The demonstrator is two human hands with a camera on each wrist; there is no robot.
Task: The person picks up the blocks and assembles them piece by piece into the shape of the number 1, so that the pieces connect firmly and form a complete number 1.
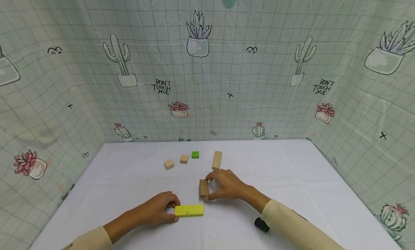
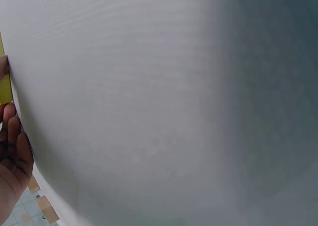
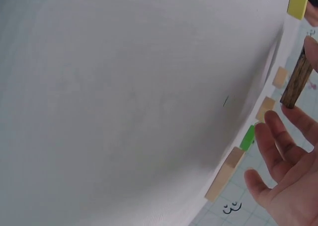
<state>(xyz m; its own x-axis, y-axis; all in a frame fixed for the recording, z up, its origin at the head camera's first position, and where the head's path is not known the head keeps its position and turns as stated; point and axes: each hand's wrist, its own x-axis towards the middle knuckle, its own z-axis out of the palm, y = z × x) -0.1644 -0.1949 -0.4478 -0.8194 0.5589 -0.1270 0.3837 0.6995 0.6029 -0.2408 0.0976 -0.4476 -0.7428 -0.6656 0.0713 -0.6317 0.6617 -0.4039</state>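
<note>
My left hand (image 1: 160, 208) pinches the left end of a yellow rectangular block (image 1: 189, 210) lying crosswise near the front of the table. In the left wrist view the yellow block (image 2: 5, 89) shows only at the left edge, between thumb and fingertip. My right hand (image 1: 228, 186) grips a dark brown wooden block (image 1: 204, 188) by its two ends, thumb at the near end and index finger at the far end. The right wrist view shows the brown block (image 3: 298, 82) between thumb and index finger, with the other fingers (image 3: 271, 151) spread apart.
Behind the hands lie two small pale wooden cubes (image 1: 169, 164), a green block (image 1: 195, 155) and a pale wooden plank (image 1: 217, 160). A small black object (image 1: 261, 224) sits beside the right sleeve. A patterned cloth (image 1: 207, 80) encloses the white table (image 1: 129, 170) at back and sides.
</note>
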